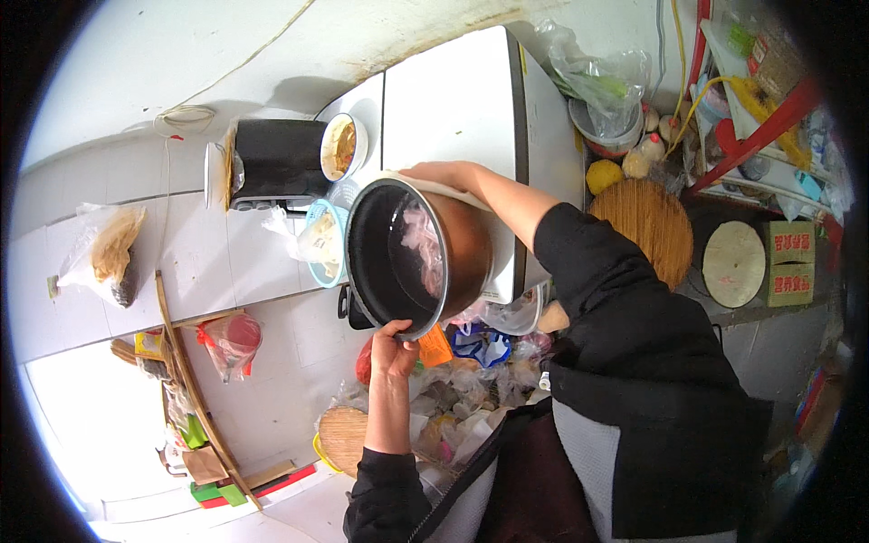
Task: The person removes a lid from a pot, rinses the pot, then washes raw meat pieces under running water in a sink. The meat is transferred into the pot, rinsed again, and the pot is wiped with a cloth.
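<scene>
A deep inner pot (471,244), dark inside and copper-brown outside, is held tilted with its mouth toward the left. Pale pink, meat-like pieces (424,249) lie in it; their exact kind is unclear. At the near rim, my left hand (396,351) grips the edge, thumb over the lip. My right hand (441,175) is at the far rim beside a pale cloth-like strip, its fingers partly hidden behind the pot. Left of the pot are a light blue basket (319,222) with a plastic bag in it and a bowl of brownish food (344,147).
Behind the pot stands a white cabinet-like appliance (453,100). A black boxy appliance (281,158) sits farther left. Plastic bags and odds and ends (462,398) crowd the area below the pot. To the right are a round woven lid (643,231) and a red-framed rack (760,136).
</scene>
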A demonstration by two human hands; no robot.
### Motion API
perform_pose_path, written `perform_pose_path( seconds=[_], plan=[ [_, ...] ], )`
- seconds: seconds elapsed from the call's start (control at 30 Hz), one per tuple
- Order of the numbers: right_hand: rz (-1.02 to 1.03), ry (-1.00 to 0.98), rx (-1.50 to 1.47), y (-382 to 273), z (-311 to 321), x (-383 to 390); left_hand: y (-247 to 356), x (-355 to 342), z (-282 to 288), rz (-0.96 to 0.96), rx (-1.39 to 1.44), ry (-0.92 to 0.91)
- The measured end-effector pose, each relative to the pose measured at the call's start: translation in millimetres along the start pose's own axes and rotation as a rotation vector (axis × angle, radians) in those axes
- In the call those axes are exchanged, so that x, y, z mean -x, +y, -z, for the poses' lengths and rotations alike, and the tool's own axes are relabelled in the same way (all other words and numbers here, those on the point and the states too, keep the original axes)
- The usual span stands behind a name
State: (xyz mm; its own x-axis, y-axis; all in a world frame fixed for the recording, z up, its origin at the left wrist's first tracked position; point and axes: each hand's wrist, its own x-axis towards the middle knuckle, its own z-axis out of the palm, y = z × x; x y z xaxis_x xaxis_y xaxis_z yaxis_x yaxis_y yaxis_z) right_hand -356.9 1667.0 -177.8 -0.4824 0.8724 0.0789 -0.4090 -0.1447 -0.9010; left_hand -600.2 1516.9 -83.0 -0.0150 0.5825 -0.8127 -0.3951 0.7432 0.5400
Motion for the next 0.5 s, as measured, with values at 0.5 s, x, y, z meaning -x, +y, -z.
perform_pose_path(
  seconds=[0.5],
  plan=[
    [-0.22, -0.071, -0.534, 99.9, -138.7, 54.9, -76.6, 129.5, 57.9, 0.212, 0.598, -0.257]
  ],
)
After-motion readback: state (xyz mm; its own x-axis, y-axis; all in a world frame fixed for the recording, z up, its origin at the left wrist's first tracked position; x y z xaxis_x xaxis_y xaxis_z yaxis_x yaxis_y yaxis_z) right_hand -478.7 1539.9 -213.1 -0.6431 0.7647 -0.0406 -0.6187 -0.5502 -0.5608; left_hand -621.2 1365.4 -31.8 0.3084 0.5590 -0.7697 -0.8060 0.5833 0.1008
